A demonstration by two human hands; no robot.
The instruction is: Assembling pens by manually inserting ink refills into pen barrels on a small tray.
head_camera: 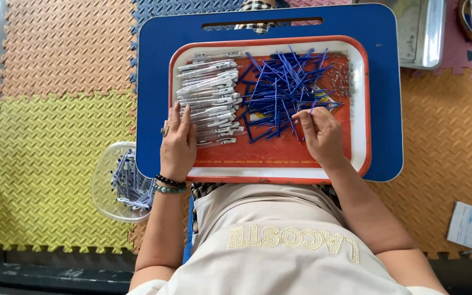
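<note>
Two hands over the tray (363, 109): right hand (320, 136) grip pinching a blue refill (312, 107), left hand (178, 145) spread flat, fingertips hiding white barrels (210, 93).

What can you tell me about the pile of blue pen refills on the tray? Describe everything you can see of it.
The pile of blue pen refills is a loose, criss-crossed heap of thin, straight blue sticks that look like plastic. It lies on the right half of the orange tray, beside a stack of white pen barrels, with small silvery parts at its right edge. The right hand pinches one refill at the heap's lower right; the left hand rests on the barrels.
</note>
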